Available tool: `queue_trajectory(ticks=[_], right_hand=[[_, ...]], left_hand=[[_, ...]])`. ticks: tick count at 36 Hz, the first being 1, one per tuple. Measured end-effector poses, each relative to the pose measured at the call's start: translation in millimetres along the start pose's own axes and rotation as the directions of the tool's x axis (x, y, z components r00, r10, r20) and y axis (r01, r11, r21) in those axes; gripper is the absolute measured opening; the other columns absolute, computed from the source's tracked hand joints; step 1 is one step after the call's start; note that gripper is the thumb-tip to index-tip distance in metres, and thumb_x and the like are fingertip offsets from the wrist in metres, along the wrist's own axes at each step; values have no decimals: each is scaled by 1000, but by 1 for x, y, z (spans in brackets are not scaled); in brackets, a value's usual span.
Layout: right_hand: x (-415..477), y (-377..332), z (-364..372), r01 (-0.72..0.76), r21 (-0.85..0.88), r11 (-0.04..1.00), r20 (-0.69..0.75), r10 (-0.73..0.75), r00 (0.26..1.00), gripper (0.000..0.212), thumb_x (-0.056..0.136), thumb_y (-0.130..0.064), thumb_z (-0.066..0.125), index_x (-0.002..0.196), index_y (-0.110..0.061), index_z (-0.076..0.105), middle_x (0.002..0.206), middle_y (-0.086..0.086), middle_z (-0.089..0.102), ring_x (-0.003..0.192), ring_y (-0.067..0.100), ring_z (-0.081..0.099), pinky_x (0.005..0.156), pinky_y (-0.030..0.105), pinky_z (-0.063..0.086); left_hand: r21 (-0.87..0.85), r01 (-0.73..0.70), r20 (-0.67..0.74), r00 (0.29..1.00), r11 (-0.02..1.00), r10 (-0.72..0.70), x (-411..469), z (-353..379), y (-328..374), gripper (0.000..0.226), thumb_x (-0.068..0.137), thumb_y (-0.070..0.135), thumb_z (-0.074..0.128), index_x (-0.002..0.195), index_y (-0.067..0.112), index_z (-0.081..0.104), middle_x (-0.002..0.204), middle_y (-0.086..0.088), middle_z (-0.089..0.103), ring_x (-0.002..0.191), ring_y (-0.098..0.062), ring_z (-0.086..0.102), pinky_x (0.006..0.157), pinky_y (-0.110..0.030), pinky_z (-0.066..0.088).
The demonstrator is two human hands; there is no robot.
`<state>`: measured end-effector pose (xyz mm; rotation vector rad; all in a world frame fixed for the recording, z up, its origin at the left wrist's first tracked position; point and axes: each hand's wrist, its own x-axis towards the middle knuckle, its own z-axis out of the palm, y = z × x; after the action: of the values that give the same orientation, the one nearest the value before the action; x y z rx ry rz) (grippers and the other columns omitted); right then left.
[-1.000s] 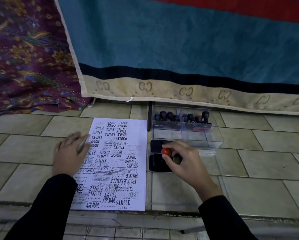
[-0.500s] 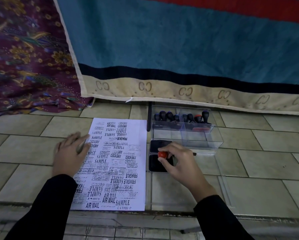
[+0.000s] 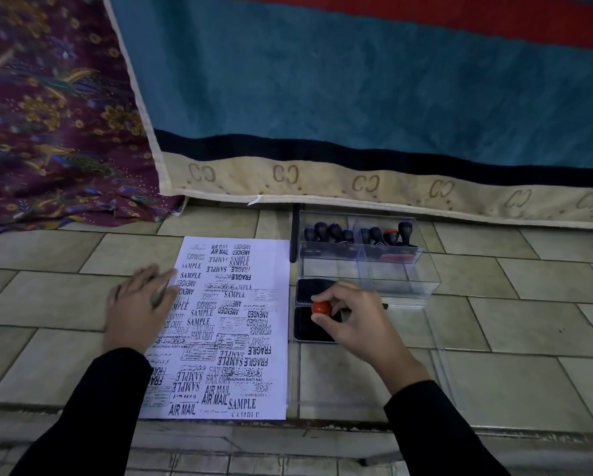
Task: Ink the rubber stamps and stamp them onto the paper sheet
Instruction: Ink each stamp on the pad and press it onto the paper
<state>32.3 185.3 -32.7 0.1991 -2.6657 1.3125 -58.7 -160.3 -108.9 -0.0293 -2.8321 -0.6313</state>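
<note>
A white paper sheet (image 3: 233,324) covered with black stamp prints lies on the tiled floor. My left hand (image 3: 138,309) rests flat on its left edge, fingers spread. Just right of the sheet sits a black ink pad (image 3: 308,329), open, with its lid (image 3: 310,290) behind it. My right hand (image 3: 353,321) grips a stamp with a red knob (image 3: 321,307) and holds it down over the pad; the stamp's base is hidden by my fingers. Several more stamps (image 3: 360,233) with black handles stand in a clear plastic box (image 3: 404,280) behind the pad.
A clear plastic tray or lid (image 3: 439,379) lies on the tiles under my right wrist. A teal blanket with a beige border (image 3: 356,182) hangs behind the box, and patterned purple cloth (image 3: 48,132) lies at the back left. A dark step edge (image 3: 288,427) runs near me.
My right hand with the red-knobbed stamp has shifted slightly left and down over the ink pad. My left hand stays flat on the paper.
</note>
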Motion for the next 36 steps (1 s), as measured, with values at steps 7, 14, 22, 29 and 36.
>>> queue_trajectory(ticks=[7,14,22,29,36], right_hand=[[-2,-3,-1,-33,-33,999,21,34,999,24,75,-19,78,97,-25,71,88,-17,61,80,8,61,78,25,54],[18,-29,-8,-65,58,996,-6,66,998,23,77,-21,76,99,-23,71,97,-9,67,85,3,63,78,15,53],[69,-55,25,79,-27,997,-13,-79,997,27,80,-16,73,106,-14,69,105,4,68,84,14,66,82,25,55],[87,-44,52,83,-196,977,115,-62,991,26,85,-18,68,111,-12,67,109,9,67,96,23,62,89,35,51],[84,-37,59,41,-219,975,142,-10,990,27,87,-20,66,113,-13,66,110,7,66,97,21,60,88,37,51]], left_hand=[[-16,-6,-4,1000,1000,6,0,-2,1,62,81,58,33,126,28,63,141,-7,53,135,-24,41,111,-46,22],[-24,-4,-4,1000,1000,4,-1,-3,3,61,82,57,34,127,29,63,142,-6,52,136,-23,40,111,-44,20],[-18,-8,2,1000,1000,8,0,-3,0,60,82,58,35,127,30,62,142,-5,51,136,-22,39,111,-44,20],[-20,-9,-2,1000,1000,9,0,-3,1,58,82,57,36,126,31,63,142,-5,52,135,-21,40,111,-43,19],[-24,-9,-22,1000,1000,9,1,-2,1,56,81,55,37,122,30,65,138,-6,55,130,-24,45,109,-44,23]])
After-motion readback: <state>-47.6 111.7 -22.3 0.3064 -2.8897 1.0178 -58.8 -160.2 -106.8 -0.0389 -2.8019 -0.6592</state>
